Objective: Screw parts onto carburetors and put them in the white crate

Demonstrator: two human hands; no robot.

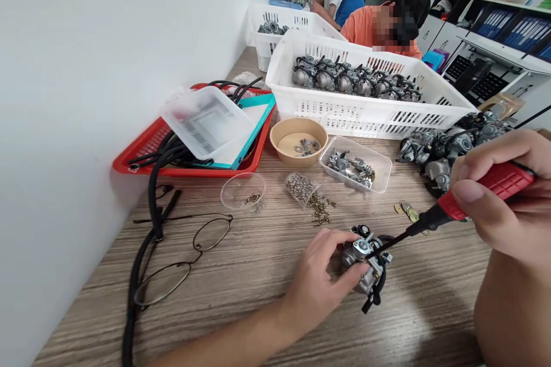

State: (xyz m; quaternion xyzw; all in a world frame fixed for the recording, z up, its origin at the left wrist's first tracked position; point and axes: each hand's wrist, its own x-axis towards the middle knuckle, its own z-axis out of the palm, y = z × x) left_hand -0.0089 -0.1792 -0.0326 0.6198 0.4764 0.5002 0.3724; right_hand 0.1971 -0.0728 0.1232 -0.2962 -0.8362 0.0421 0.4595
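A metal carburetor [369,278] with black hoses lies on the wood-grain table [241,275]. My left hand [321,275] grips it from the left, thumb and index finger around its upper part. In my right hand [503,195] is a red and black screwdriver [434,217], slanting down to the left. Its tip meets the top of the carburetor beside a small metal plate; the exact contact point is too small to tell. Behind the carburetor, brass screws [321,209] spill from a tipped clear cup [300,188].
Beyond are a tan bowl [298,155], a clear tray of small parts [383,178] and a white crate [344,112] of carburetors. More carburetors [439,155] stand at right. Glasses [189,264], a black cable [131,304] and a red basket [193,172] are at left. People sit behind.
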